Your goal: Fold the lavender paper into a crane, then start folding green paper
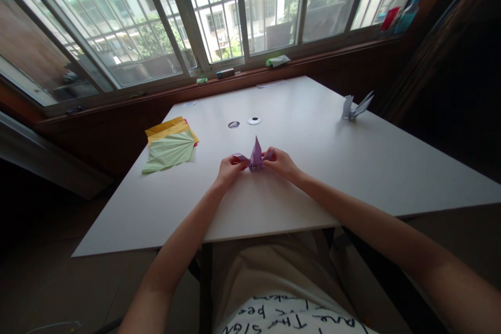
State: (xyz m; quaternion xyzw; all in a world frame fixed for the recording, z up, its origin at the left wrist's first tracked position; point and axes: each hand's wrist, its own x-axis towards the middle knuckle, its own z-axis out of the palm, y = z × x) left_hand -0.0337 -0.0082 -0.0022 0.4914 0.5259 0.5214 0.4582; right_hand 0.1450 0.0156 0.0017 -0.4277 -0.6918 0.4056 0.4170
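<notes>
A purple origami crane (255,155) stands upright near the middle of the white table (313,138), one point rising between its two spread sides. My left hand (231,168) is closed on its left wing, and my right hand (281,163) pinches the wing on the right. The fingertips partly cover the paper where they grip. Beyond the crane lie two small round pieces: a white disc with a black spot (254,120) and a greyish disc (234,124).
At the left lie a pleated light green paper (170,151) and yellow paper (166,129), with a red edge peeking out. A grey folded paper crane (355,107) stands at the far right. On the window ledge are a green-and-white packet (277,61) and a small box (226,73).
</notes>
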